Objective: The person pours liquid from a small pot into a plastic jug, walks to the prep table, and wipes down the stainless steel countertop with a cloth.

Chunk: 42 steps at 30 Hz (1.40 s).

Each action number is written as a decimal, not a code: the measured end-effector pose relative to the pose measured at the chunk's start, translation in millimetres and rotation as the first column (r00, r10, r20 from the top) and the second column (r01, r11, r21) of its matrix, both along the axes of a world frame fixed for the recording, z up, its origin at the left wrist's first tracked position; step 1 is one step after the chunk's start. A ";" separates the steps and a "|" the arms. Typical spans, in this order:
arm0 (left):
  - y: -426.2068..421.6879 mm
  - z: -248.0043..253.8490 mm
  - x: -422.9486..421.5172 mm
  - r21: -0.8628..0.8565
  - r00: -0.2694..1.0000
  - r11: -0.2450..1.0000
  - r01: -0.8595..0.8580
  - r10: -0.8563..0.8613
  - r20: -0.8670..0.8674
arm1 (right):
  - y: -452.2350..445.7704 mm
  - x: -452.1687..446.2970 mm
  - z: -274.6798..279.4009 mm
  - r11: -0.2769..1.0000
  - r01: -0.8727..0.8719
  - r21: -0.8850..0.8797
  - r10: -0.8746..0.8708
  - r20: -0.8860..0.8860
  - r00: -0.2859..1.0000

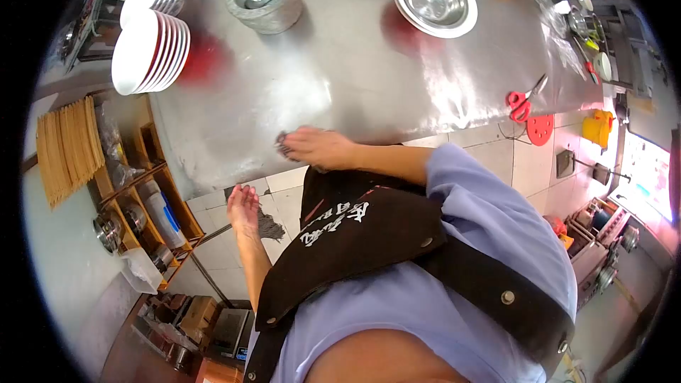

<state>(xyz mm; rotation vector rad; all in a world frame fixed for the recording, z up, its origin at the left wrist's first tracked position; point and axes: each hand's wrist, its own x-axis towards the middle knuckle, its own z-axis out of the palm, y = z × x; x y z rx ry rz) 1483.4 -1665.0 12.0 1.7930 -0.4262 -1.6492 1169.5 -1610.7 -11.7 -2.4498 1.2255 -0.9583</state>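
My right hand (323,147) lies over the near edge of the steel table (340,78), fingers pressed on a small dark grey wad (283,143) like a crumpled cloth or scourer; most of it is hidden under the hand. Off the table's edge, lower and to the left, my left hand (245,208) has its palm up and fingers slightly bent, with nothing in it. A dark apron (355,227) with white lettering covers my front, close to both hands.
Stacked white bowls (135,53), a stone mortar (266,10) and a metal basin (434,1) stand along the far side. Red-handled scissors (520,105) lie near the right edge. Below left are wooden shelves (128,191); a grey mop head (269,227) is on the tiled floor.
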 end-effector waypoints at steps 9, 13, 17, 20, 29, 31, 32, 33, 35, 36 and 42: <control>-7.4 -70.8 73.5 0.091 0.996 0.995 -0.044 0.037 0.080 | 179.3 -251.5 -13.6 0.464 0.886 0.004 -0.816 -0.387 0.429; -26.4 -70.2 73.6 0.065 0.992 0.995 -0.078 0.071 0.103 | 198.5 -269.0 -12.0 0.289 0.955 -0.057 -0.906 -0.340 0.254; -44.6 -47.9 67.0 -0.019 0.993 0.999 -0.046 0.048 0.112 | 173.6 -205.2 -12.1 0.288 0.950 -0.118 -0.927 -0.283 0.246; -39.4 -74.7 99.4 -0.120 0.991 0.988 0.095 -0.084 0.101 | 124.2 -119.8 -5.0 0.458 0.889 -0.030 -0.868 -0.233 0.439; 53.2 -29.2 182.8 0.030 0.993 0.993 -0.114 0.113 0.037 | -60.1 149.6 -14.8 0.934 0.348 0.087 -0.323 -0.213 0.922; 76.4 -34.8 218.8 0.034 0.984 0.985 -0.167 0.165 0.068 | -98.3 201.6 -8.8 0.972 0.198 0.128 -0.168 -0.218 0.962; 85.7 -36.6 236.1 0.030 0.981 0.982 -0.184 0.182 0.069 | -114.7 228.7 -5.9 0.981 0.139 0.134 -0.113 -0.186 0.976; 93.7 -37.8 249.0 0.028 0.975 0.976 -0.217 0.216 0.055 | -132.8 253.6 -2.7 0.988 0.080 0.134 -0.059 -0.154 0.986; 97.5 -30.1 263.5 0.030 0.963 0.965 -0.262 0.260 0.065 | -172.7 299.5 -5.1 0.997 -0.078 0.012 0.079 -0.156 0.985; 94.6 -26.9 266.9 0.033 0.964 0.965 -0.261 0.259 0.057 | -187.9 322.3 -9.0 0.993 -0.112 -0.024 0.107 -0.147 0.983; 42.7 -29.5 269.3 -0.087 0.994 0.990 -0.112 0.113 0.008 | -198.0 347.7 2.2 0.980 -0.194 -0.035 0.185 -0.178 0.966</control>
